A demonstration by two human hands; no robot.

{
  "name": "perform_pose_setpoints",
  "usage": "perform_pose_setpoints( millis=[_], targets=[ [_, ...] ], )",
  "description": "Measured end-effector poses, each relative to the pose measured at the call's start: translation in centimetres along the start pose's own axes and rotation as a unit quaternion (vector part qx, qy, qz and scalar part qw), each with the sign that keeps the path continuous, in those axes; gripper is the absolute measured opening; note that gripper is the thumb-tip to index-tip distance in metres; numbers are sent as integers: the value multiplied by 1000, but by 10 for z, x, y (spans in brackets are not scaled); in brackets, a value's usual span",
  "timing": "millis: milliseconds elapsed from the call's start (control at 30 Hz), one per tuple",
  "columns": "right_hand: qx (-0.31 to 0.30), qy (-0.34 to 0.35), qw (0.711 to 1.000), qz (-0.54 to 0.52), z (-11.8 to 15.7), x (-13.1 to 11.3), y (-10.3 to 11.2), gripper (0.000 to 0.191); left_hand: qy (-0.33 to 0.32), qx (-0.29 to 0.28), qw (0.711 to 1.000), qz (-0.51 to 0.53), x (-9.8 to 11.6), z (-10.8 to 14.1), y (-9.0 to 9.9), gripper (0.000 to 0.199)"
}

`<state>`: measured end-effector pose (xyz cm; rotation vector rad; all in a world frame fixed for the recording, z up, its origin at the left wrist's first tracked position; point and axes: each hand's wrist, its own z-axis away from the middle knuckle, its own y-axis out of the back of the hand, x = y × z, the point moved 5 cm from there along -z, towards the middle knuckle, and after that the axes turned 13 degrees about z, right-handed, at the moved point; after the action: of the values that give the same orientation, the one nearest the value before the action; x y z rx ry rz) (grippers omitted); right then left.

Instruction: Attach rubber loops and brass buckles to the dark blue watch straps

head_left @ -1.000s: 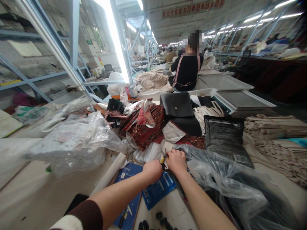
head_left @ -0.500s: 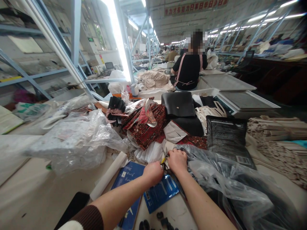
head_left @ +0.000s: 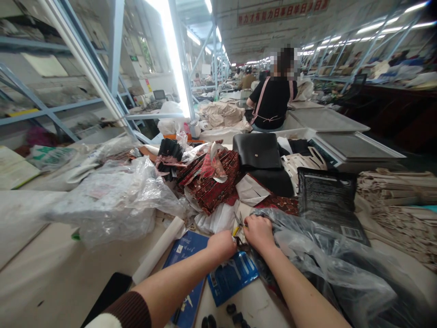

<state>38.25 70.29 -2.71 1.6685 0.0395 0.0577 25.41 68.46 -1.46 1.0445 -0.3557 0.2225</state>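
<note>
I observed, through the head camera, both bare hands close together over a cream-coloured worktable [head_left: 68, 278]. The small pointed metal snips with yellow handles [head_left: 236, 231] stood between them, blades directed away from the wearer. The left hand [head_left: 222, 244] was curled tightly, its knuckles beside the yellow handles; I could not tell what, if anything, its fingers enclosed. The right hand [head_left: 260, 231] was bent palm-down, fingers partly curled just beside the blades; its fingertips were hidden, so I could not tell whether it gripped anything. A shiny blue plastic packet [head_left: 234, 279] lay just on the near side of the hands, and a dark-blue book with white lettering [head_left: 195, 296] lay partly beneath the left forearm. Crumpled clear plastic sheeting [head_left: 327, 250] spread to the right of the right hand; stacked red patterned fabric pieces [head_left: 218, 182] lay beyond both.
</note>
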Motion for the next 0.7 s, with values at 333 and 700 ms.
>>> perform_pose_setpoints(
  millis=[333,700],
  targets=[
    [-46,34,994,94,9,20,16,23,-6,-4,1000,26,-4,7,7,32],
    [-62,-7,997,53,9,7,-2,23,-11,-19,1000,15,-6,7,5,35]
  ],
)
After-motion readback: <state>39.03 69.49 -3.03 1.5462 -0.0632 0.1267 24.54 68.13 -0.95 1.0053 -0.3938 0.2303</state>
